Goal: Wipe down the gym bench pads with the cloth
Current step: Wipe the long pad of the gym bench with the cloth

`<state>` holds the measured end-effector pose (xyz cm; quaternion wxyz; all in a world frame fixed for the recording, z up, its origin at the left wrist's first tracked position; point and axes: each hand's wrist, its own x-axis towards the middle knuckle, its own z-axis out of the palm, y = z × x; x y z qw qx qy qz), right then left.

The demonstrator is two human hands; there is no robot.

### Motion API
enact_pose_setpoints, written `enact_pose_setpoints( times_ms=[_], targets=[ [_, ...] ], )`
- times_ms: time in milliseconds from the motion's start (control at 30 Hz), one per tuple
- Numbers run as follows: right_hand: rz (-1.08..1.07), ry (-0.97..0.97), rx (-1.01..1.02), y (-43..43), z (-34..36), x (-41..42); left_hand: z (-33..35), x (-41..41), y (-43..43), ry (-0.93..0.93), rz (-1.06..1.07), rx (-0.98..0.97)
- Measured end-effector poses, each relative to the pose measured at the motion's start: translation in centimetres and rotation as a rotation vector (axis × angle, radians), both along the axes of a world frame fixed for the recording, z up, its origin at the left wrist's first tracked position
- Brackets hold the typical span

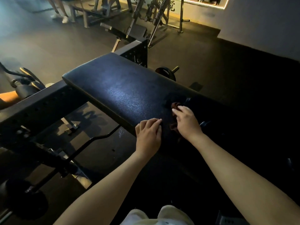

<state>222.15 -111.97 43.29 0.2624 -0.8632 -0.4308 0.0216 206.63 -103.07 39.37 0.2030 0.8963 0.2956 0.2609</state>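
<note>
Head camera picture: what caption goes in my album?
Both hands, left hand and right hand, on a dark cloth on the bench pad.

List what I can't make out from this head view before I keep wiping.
- Dark reddish cloth: mostly under the right hand and lost in shadow; its extent is unclear.
- Black padded vinyl bench pad: the near right part is in darkness, so its surface can't be judged.
- Left hand: fingers curled on the pad edge; whether it touches the cloth can't be told.
</note>
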Motion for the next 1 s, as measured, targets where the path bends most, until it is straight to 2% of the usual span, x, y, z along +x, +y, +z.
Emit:
enact_pose_setpoints(
  times_ms=[67,200,300,433,533,600,733,800,833,900,1000],
  targets=[
    [-0.037,0.023,-0.003,0.1,0.1,-0.3,-0.3,0.1,0.0,-0.002,0.019,0.017],
    [0.162,0.008,0.003,0.1,-0.4,-1.7,0.9,2.3,0.2,0.020,0.043,-0.012],
    [0.183,0.003,-0.036,0.0,-0.3,1.9,2.2,5.8,0.2,0.075,-0.007,-0.045],
    [0.044,-0.086,-0.038,-0.2,-0.5,9.0,2.4,8.8,0.0,0.169,-0.023,-0.050],
    [-0.136,-0.039,-0.036,-0.1,-0.3,11.8,1.9,8.4,0.0,0.159,0.010,-0.054],
    [-0.144,0.006,0.009,0.6,0.0,10.6,1.7,8.2,0.0,0.135,0.030,-0.069],
    [0.273,0.134,0.072,1.6,-0.5,5.5,2.0,10.0,0.8,0.100,0.106,-0.114],
    [0.386,0.129,0.053,1.3,-0.2,6.4,2.2,10.5,1.6,0.085,0.122,-0.091],
    [0.370,0.094,0.057,1.4,-0.1,7.9,2.2,10.6,2.0,0.090,0.121,-0.083],
    [0.195,0.045,0.055,1.3,0.0,11.8,1.9,10.6,2.2,0.118,0.100,-0.074],
    [-0.056,0.108,-0.063,1.6,-0.3,14.6,1.7,10.6,1.8,0.161,0.066,-0.026]
  ],
)
